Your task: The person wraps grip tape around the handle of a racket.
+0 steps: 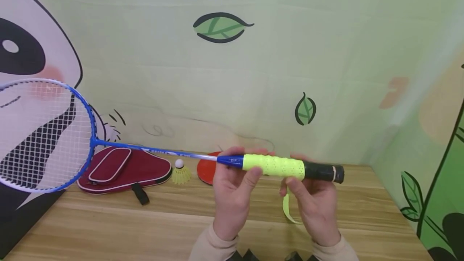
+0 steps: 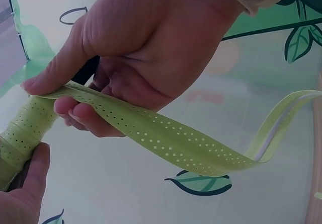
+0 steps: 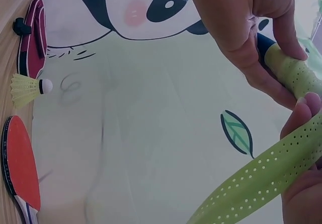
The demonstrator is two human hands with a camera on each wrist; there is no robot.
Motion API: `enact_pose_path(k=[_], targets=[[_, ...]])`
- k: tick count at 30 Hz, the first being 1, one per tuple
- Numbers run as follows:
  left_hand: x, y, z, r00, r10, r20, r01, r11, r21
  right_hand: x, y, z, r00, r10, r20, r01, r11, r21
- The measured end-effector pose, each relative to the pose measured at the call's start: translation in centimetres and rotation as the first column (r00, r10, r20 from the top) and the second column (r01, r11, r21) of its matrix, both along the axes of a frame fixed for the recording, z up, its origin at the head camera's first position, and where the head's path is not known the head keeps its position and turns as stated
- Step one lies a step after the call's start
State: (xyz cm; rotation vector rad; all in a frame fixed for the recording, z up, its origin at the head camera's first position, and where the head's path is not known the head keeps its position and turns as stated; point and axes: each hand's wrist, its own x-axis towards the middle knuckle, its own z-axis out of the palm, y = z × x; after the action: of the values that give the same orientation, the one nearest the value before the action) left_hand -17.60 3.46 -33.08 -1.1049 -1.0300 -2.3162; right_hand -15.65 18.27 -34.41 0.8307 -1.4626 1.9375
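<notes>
A blue and white badminton racket (image 1: 159,151) is held up sideways above the table, its strung head at the left. Yellow-green perforated overgrip tape (image 1: 273,165) covers the upper part of its handle; the butt end (image 1: 324,172) is bare black. My left hand (image 1: 232,200) grips the wrapped handle near the blue cone, thumb on the tape. At the lower edge of the wrap, my right hand (image 1: 315,208) pinches the loose tape between thumb and fingers. From there the free tape strip (image 2: 166,138) hangs in a curve below the handle.
On the wooden table (image 1: 145,228), toward the back, lie a dark red racket case (image 1: 145,168), a yellow shuttlecock (image 1: 180,173) and a red table tennis paddle (image 3: 22,158). Behind them hangs a pale green backdrop (image 1: 163,51) printed with a panda and leaves.
</notes>
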Motion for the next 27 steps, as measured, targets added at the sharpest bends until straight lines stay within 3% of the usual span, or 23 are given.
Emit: enact_pose_path(k=[6, 12, 14, 16, 18, 22, 25, 27], targets=[[0.24, 0.01, 0.15, 0.995, 0.057, 0.081, -0.058, 0.998, 0.006, -0.14, 0.06, 0.02, 0.996, 0.072, -0.058, -0.072, 0.997, 0.004], [0.29, 0.07, 0.14, 0.989, 0.033, 0.142, -0.039, 0.999, 0.036, -0.39, 0.06, 0.09, 0.986, 0.117, -0.117, -0.120, 0.993, -0.020], [0.26, 0.15, 0.09, 0.988, 0.053, 0.147, -0.060, 0.997, 0.040, -0.47, 0.03, 0.08, 0.981, 0.143, -0.133, -0.148, 0.989, -0.028], [0.19, 0.24, 0.03, 0.988, 0.076, 0.131, -0.083, 0.996, 0.046, -0.53, -0.04, 0.06, 0.975, 0.168, -0.144, -0.175, 0.984, -0.039], [0.10, 0.36, 0.01, 0.995, 0.062, 0.081, -0.067, 0.995, 0.068, -0.56, -0.18, 0.06, 0.973, 0.178, -0.147, -0.186, 0.982, -0.045], [-0.06, 0.45, 0.04, 0.998, -0.060, -0.031, 0.062, 0.993, 0.105, -0.57, -0.43, 0.12, 0.980, 0.156, -0.125, -0.164, 0.985, -0.050], [-0.11, 0.38, 0.04, 0.995, -0.095, -0.042, 0.099, 0.990, 0.102, -0.56, -0.40, 0.17, 0.986, 0.128, -0.104, -0.133, 0.991, -0.036], [-0.16, 0.34, 0.01, 0.996, -0.078, -0.031, 0.081, 0.992, 0.094, -0.53, -0.26, 0.15, 0.989, 0.114, -0.096, -0.116, 0.993, -0.017]])
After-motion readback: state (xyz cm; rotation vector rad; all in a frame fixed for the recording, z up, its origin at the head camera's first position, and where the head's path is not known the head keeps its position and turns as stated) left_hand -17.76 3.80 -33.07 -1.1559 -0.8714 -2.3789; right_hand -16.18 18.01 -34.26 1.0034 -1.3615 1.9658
